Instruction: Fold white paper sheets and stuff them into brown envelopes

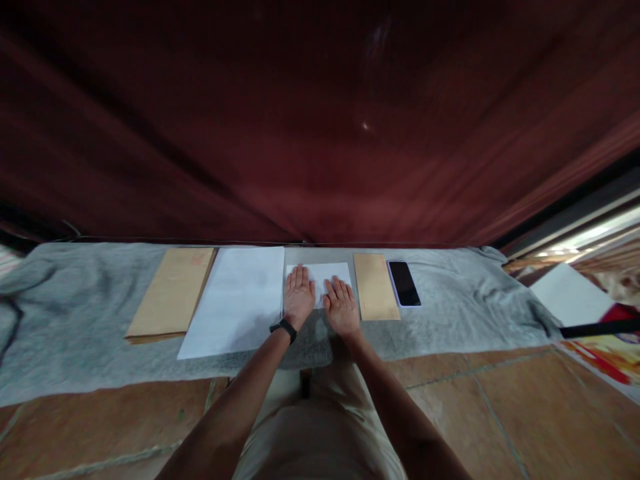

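A small white sheet of paper (327,271), perhaps folded, lies flat on the grey cloth in front of me. My left hand (299,295) rests palm down on its left part, fingers stretched out and pointing away. On its right part lies my right hand (341,307), also flat with the fingers a little spread. Close to my left hand is a larger white paper (240,293), overlapping nothing my fingers hold. Just beyond my right hand sits a brown envelope (376,287). Whatever lies beneath my palms is hidden.
A stack of brown envelopes (173,290) is at the left. A phone (405,283) with a dark screen lies right of the single envelope. The grey cloth (460,300) covers the narrow surface, backed by a dark red panel (320,167). Tiled floor (480,393) shows below.
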Tool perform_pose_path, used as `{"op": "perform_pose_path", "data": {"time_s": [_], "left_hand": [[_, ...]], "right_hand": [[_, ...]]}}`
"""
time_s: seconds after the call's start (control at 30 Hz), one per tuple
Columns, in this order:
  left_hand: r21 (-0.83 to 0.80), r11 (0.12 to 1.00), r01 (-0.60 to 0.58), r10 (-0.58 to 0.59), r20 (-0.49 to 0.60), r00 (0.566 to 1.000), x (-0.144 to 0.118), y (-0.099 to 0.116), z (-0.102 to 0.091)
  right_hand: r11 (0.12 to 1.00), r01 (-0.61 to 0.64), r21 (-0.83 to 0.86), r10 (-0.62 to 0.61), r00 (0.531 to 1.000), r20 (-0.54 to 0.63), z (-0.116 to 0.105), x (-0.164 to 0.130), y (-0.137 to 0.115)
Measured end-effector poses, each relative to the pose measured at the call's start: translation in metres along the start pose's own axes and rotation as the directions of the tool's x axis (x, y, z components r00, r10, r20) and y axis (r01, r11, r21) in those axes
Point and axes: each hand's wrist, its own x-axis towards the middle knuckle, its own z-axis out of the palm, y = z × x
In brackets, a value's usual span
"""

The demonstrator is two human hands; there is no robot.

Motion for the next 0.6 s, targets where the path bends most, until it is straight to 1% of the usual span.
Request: {"op": "perform_pose_path", "data": {"time_s": [0.07, 0.17, 0.27, 0.33, 0.43, 0.53, 0.6], "left_hand": [[-0.004, 0.999, -0.049, 0.049, -0.005, 0.999, -0.015, 0.000, -0.003], [-0.012, 0.986, -0.166, 0.166, 0.010, 0.986, -0.046, 0.004, -0.011], [-0.005, 0.979, -0.205, 0.205, 0.045, 0.978, -0.076, 0.008, -0.020], [0.001, 0.975, -0.223, 0.222, 0.063, 0.973, -0.091, 0.009, -0.025], [0.003, 0.971, -0.239, 0.238, 0.063, 0.969, -0.103, 0.008, -0.031], [0.006, 0.973, -0.231, 0.230, 0.059, 0.971, -0.106, 0.007, -0.034], [0.008, 0.973, -0.230, 0.229, 0.066, 0.971, -0.106, 0.007, -0.035]], "right_hand": [[1.000, -0.006, 0.001, 0.006, 1.000, 0.011, -0.001, 0.000, 0.000], [1.000, 0.002, 0.005, -0.002, 0.999, 0.041, -0.004, -0.001, 0.000], [1.000, 0.008, 0.006, -0.008, 0.997, 0.072, -0.005, -0.001, 0.000], [1.000, 0.008, 0.006, -0.008, 0.997, 0.080, -0.005, -0.001, 0.001], [1.000, 0.003, 0.011, -0.004, 0.998, 0.069, -0.006, 0.001, 0.001], [1.000, -0.001, 0.026, 0.000, 0.998, 0.061, -0.009, -0.001, -0.002], [0.998, 0.030, 0.047, -0.034, 0.996, 0.078, -0.012, -0.007, -0.004]]}}
